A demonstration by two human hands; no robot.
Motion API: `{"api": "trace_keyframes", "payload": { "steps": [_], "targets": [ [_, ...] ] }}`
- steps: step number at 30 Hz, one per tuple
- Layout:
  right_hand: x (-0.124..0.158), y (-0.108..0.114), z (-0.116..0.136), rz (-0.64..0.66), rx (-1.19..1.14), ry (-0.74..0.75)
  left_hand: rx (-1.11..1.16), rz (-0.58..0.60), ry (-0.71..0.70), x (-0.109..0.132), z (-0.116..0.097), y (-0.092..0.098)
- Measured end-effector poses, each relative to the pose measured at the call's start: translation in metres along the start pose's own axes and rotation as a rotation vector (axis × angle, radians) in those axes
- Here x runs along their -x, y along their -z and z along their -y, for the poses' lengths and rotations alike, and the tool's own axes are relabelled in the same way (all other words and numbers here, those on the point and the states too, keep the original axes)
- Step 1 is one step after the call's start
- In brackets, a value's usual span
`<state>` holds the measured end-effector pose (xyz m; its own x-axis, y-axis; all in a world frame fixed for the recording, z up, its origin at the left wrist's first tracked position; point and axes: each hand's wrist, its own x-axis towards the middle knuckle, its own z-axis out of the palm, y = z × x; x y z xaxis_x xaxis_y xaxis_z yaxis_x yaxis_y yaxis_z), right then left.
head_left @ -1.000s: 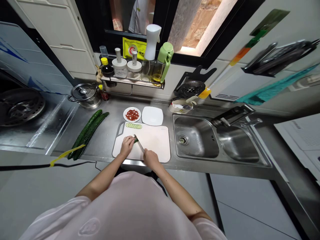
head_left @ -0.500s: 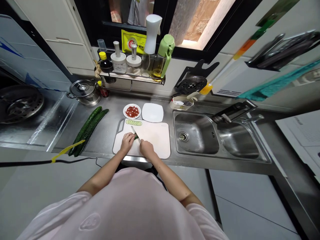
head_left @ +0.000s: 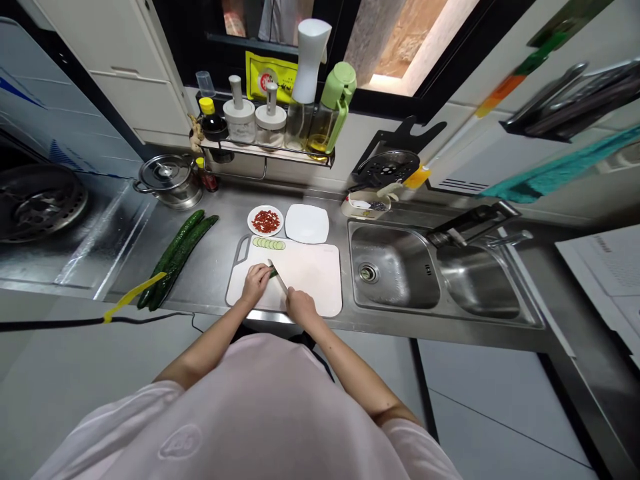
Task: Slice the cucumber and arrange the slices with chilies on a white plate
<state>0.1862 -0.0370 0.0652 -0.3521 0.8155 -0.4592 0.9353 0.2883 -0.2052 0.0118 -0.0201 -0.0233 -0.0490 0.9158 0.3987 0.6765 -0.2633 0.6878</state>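
Observation:
A white cutting board (head_left: pixel 320 280) lies on the steel counter in front of me. My right hand (head_left: pixel 301 306) is closed round the handle of a kitchen knife (head_left: pixel 281 279), whose blade points away and to the left. My left hand (head_left: pixel 256 283) presses a small dark green piece of cucumber (head_left: pixel 273 273) on the board, beside the blade; most of the piece is hidden under the fingers. Along the board's far left edge overlaps a row of pale round cucumber slices (head_left: pixel 269 244).
Beyond the board stand a plate of chopped red pieces (head_left: pixel 265 221) and a white square plate (head_left: pixel 307 224). Two whole cucumbers (head_left: pixel 177 260) lie left, near a lidded pot (head_left: pixel 170 180). A double sink (head_left: pixel 395 267) is on the right; a bottle rack (head_left: pixel 265 150) hangs behind.
My right hand has drawn the knife back slightly, toward me and to the right. My left hand stays on the cucumber piece. The view has shifted a little.

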Motion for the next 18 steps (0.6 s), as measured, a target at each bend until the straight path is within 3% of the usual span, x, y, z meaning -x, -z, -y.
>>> {"api": "trace_keyframes", "payload": {
  "steps": [13,18],
  "targets": [
    [-0.042,0.011,0.02,-0.064,-0.018,0.028,-0.016,-0.001,-0.008,0.0,0.0,0.0],
    [-0.041,0.015,0.022,-0.05,-0.02,0.015,-0.012,-0.006,-0.008,0.0,-0.001,0.001]
  ]
}}
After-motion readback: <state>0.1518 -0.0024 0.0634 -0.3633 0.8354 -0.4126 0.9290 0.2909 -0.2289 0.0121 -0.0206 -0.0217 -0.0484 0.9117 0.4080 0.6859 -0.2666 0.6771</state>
